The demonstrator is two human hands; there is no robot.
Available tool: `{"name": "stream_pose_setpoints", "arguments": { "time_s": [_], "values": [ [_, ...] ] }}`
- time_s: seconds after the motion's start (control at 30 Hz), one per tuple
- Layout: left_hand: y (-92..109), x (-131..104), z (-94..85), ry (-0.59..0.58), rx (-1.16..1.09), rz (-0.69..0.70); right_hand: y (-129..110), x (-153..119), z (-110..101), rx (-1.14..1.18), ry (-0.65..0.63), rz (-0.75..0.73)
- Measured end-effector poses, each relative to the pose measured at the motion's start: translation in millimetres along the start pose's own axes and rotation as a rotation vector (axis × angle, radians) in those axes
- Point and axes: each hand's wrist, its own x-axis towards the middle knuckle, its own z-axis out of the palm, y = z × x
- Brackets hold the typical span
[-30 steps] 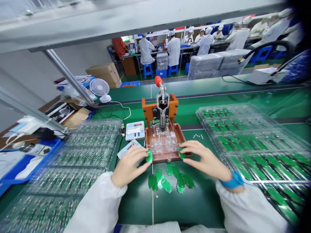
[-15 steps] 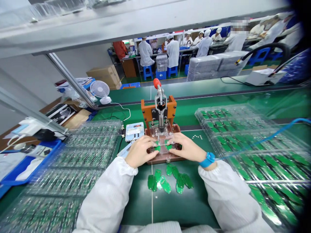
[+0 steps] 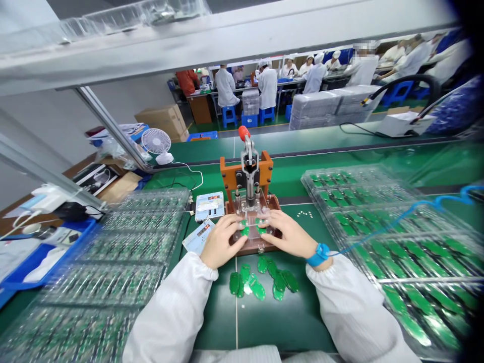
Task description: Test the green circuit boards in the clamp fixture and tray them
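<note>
My left hand (image 3: 221, 240) rests at the left of a toggle-clamp test fixture (image 3: 250, 174), thumb and fingertips closed about a small green circuit board (image 3: 245, 228) in its bed. Opposite it, my right hand (image 3: 289, 232) has thumb and fingers about a second green circuit board (image 3: 260, 226). Fingers partly cover both boards. The fixture's red-tipped lever (image 3: 244, 133) stands upright. In front of the fixture lie several loose green circuit boards (image 3: 258, 290) in two overlapping groups. A blue wrist strap (image 3: 318, 255) circles my right wrist, its coiled cord running right.
Clear trays of boards stand left (image 3: 124, 252) and right (image 3: 378, 222). Two digital meters, one upper (image 3: 209, 205) and one lower (image 3: 197, 237), sit left of the fixture. Tiny pale pieces (image 3: 304, 214) lie to its right. A white fan (image 3: 156, 142) stands behind; co-workers sit beyond.
Both hands stay at the fixture with small finger shifts. My left hand and forearm moved slightly right, uncovering more of the lower meter. The upper meter's display changed. The view shifted slightly.
</note>
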Motion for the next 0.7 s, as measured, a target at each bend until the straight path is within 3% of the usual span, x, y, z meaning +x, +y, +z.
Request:
{"name": "stream_pose_setpoints", "arguments": {
  "time_s": [0.3,0.5,0.6,0.7],
  "values": [
    [7.6,-29.9,5.5,0.121,0.056,-0.086,-3.6,-8.1,3.2,-0.039,0.008,0.020],
    [42.4,-35.8,-2.5,0.221,-0.018,0.034,0.2,-7.7,4.0,-0.030,0.016,0.033],
    [74.5,-39.1,8.8,0.134,-0.144,0.169,-0.8,-9.9,2.9,-0.005,0.043,0.031],
    [106.2,-50.5,46.3,-0.096,-0.194,0.400,-2.6,-10.7,-4.2,0.013,0.150,0.054]
  ]
}}
